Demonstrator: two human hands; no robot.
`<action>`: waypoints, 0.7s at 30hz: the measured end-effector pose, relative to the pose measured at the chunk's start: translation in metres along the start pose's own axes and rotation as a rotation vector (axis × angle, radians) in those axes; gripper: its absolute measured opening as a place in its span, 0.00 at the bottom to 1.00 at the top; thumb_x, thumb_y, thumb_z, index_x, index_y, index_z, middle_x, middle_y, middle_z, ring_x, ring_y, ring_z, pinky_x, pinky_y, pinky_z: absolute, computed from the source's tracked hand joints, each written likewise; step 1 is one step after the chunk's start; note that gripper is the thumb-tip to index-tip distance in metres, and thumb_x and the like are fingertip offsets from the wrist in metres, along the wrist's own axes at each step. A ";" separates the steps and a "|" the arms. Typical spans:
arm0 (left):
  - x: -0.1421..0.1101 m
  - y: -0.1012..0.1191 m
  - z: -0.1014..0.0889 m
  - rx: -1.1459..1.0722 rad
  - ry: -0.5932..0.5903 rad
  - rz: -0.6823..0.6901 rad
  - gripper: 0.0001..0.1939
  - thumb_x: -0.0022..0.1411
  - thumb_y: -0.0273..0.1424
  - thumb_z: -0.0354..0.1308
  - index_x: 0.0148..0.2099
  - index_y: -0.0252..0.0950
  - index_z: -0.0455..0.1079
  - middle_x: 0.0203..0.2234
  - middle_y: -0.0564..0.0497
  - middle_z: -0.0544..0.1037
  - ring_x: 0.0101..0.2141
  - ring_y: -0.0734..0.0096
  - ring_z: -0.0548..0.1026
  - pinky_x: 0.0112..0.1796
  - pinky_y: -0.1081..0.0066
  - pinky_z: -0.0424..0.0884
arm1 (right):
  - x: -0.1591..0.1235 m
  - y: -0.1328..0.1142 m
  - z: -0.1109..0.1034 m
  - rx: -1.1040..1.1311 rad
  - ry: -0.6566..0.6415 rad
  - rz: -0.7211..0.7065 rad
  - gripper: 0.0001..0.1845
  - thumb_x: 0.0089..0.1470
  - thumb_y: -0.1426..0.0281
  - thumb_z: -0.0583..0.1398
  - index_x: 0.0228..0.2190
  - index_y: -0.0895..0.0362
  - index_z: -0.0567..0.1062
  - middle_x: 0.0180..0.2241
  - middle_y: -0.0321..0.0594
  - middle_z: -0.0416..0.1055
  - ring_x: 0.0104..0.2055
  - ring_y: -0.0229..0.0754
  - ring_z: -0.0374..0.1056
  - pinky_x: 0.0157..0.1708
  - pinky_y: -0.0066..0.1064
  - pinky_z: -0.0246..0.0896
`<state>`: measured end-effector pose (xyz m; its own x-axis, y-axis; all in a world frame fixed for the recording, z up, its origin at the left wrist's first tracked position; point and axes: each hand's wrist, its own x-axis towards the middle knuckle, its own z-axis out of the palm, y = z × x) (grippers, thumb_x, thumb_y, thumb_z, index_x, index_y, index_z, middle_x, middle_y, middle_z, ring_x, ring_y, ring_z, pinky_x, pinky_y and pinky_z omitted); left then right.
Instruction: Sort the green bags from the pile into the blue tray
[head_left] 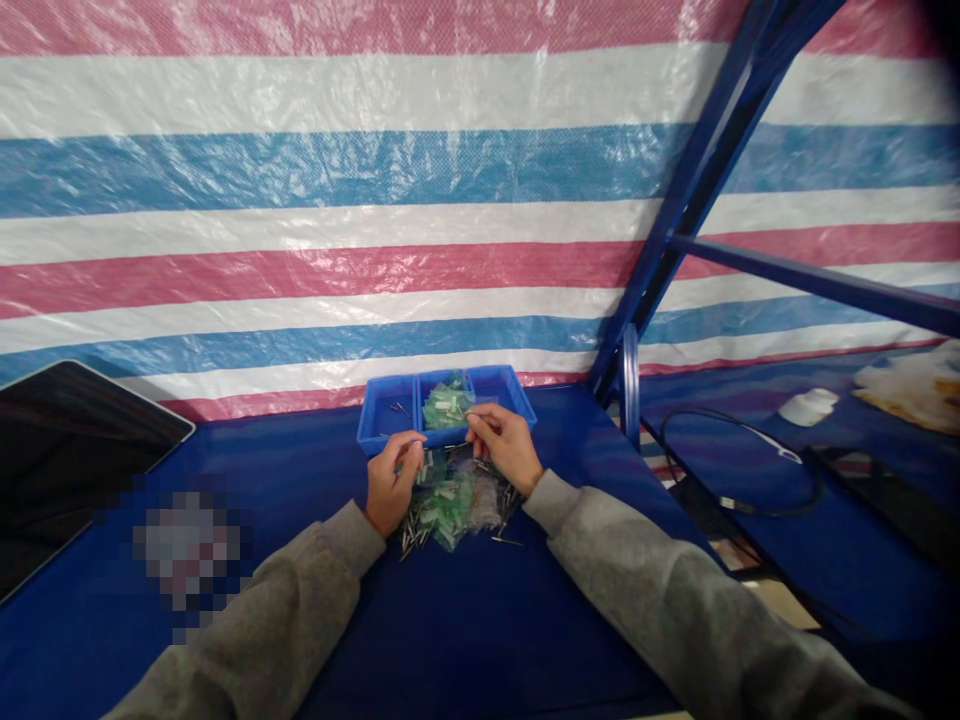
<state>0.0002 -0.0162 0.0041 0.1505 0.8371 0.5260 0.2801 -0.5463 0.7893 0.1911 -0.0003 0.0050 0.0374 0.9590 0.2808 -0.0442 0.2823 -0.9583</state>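
Note:
My left hand point(394, 482) is closed in a pinch at the front left corner of a blue divided tray point(362, 432). What its fingertips hold, if anything, is too small to make out. Over the tray's front right edge, my right hand point(507, 446) is also pinched, around something I cannot make out. Green and clear small plastic packets point(452, 510) lie heaped on the table below the hands, mixed with thin metal pieces point(409, 535). More green packets point(445, 404) fill the tray's middle compartment. A few thin pieces point(400, 409) lie in its left compartment.
The blue table point(480, 640) backs onto a striped plastic sheet point(315, 280). A dark flat panel point(75, 450) lies at the left, near a blurred-out patch. Rising at the right is a blue metal frame point(675, 220); beyond it are a black cable point(667, 450) and a white bottle point(808, 406).

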 end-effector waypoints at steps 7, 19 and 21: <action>-0.002 -0.003 -0.002 0.075 0.000 0.053 0.10 0.64 0.33 0.48 0.41 0.34 0.66 0.20 0.56 0.68 0.20 0.80 0.67 0.25 0.78 0.64 | 0.000 0.001 -0.003 -0.194 0.072 -0.029 0.20 0.54 0.62 0.55 0.47 0.57 0.67 0.28 0.37 0.71 0.13 0.30 0.59 0.12 0.24 0.55; 0.000 0.029 -0.041 0.597 -0.552 0.295 0.31 0.56 0.46 0.55 0.59 0.39 0.57 0.57 0.41 0.59 0.57 0.54 0.57 0.55 0.56 0.55 | -0.074 -0.024 -0.036 -0.960 -0.456 -0.494 0.48 0.44 0.47 0.60 0.60 0.56 0.51 0.61 0.53 0.46 0.62 0.59 0.43 0.57 0.53 0.45; -0.011 0.022 -0.048 0.674 -0.632 0.276 0.45 0.49 0.54 0.56 0.63 0.40 0.49 0.61 0.41 0.50 0.60 0.47 0.49 0.57 0.51 0.50 | -0.079 -0.018 -0.041 -1.039 -0.494 -0.477 0.52 0.42 0.44 0.58 0.61 0.56 0.49 0.63 0.53 0.40 0.64 0.61 0.37 0.58 0.55 0.41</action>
<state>-0.0409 -0.0392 0.0313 0.7199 0.6503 0.2427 0.6147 -0.7597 0.2122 0.2296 -0.0823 -0.0021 -0.5563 0.7359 0.3861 0.6892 0.6681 -0.2804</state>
